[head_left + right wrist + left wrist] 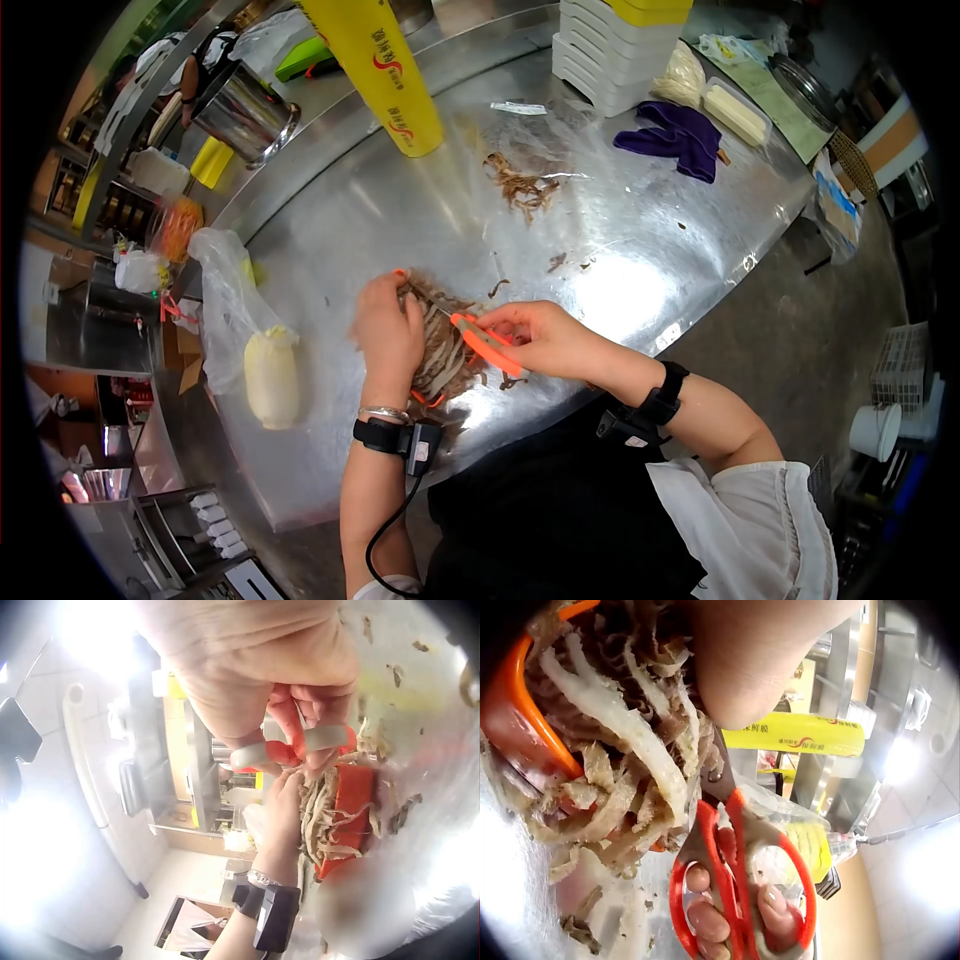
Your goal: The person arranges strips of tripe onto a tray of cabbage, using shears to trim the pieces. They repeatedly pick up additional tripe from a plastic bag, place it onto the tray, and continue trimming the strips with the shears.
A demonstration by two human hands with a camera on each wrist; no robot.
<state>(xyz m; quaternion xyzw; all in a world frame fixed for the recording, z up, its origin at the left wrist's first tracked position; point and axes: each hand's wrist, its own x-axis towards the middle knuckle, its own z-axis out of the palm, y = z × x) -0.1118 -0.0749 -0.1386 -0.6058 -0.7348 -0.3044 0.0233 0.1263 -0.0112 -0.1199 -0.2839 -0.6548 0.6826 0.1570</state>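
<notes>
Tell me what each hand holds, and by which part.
The right hand grips the orange scissors, fingers through the handle loops. The left hand holds the bundle of pale strips along its side.

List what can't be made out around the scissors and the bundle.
Blades of the scissors: head view, buried in the bundle; open or closed unclear.
An orange object under the bundle: left wrist view, covered by strips, cut by the edge.
Fingertips of the left hand: head view, hidden behind the bundle.

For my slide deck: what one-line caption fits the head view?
Left hand grips a bundle of pale strips on the steel table; right hand holds orange scissors against it.
</notes>
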